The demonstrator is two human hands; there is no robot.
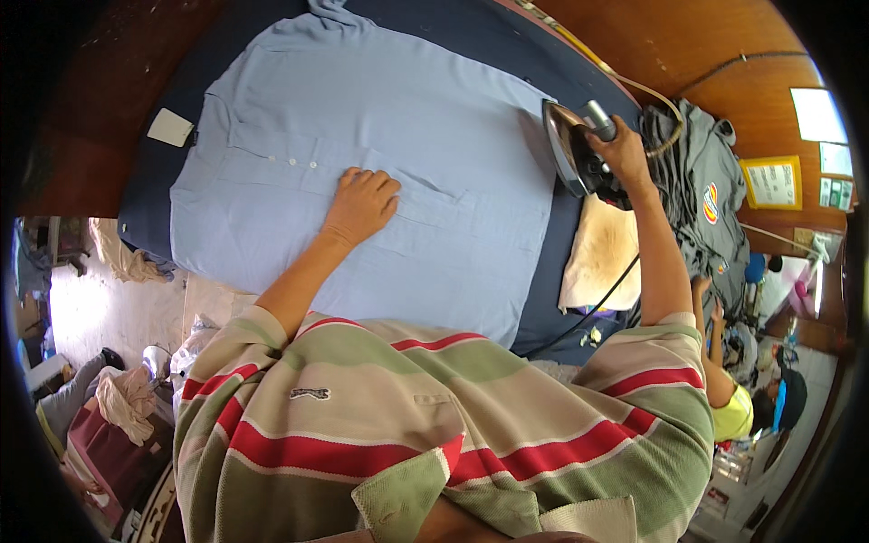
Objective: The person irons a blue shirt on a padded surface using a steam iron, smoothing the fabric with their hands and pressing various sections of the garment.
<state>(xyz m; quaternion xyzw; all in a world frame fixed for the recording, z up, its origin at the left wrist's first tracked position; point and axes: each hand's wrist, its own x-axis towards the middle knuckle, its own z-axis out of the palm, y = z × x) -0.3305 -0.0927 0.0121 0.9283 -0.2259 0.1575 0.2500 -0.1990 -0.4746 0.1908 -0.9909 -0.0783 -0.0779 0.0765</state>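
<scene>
A light blue garment [380,109], with white buttons down its middle, lies spread on a dark blue padded surface [534,281]. My left hand [364,204] rests on its front near the buttons, fingers curled down against the cloth; small creases run beside it. My right hand [620,149] is closed around the handle of a clothes iron [568,149]. The iron is tilted up on its side at the garment's right edge; whether it touches the cloth I cannot tell. Below it lies a scorched, cream folded cloth [599,249].
A pale hose [665,90] and a black cord [588,317] run near the iron. Grey clothes [697,181] are piled on the right. A white card [170,128] lies at the left. Another person in a yellow top [733,414] is at the lower right. Fabric heaps [122,403] stand lower left.
</scene>
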